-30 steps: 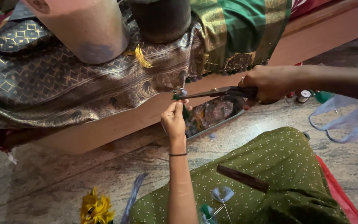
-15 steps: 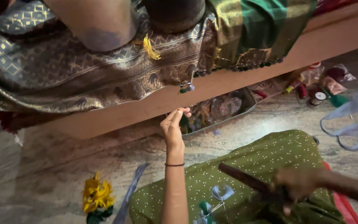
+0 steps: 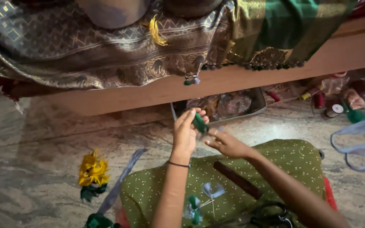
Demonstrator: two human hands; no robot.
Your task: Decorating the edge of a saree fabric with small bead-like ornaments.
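Left hand (image 3: pixel 186 131) pinches a small green tassel (image 3: pixel 200 123) between fingertips, raised above the green cloth (image 3: pixel 275 169) on the lap. Right hand (image 3: pixel 227 143) sits just right of it, fingers loosely spread, touching the tassel's lower end. Brown stick (image 3: pixel 238 180) lies on the cloth; metal tray (image 3: pixel 227 105) beyond, under the wooden ledge (image 3: pixel 241 82).

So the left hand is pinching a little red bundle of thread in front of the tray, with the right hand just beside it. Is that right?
Not quite: the head view shows the bundle of thread is green, not red. The left hand pinches it in front of the tray, with the right hand just beside it.
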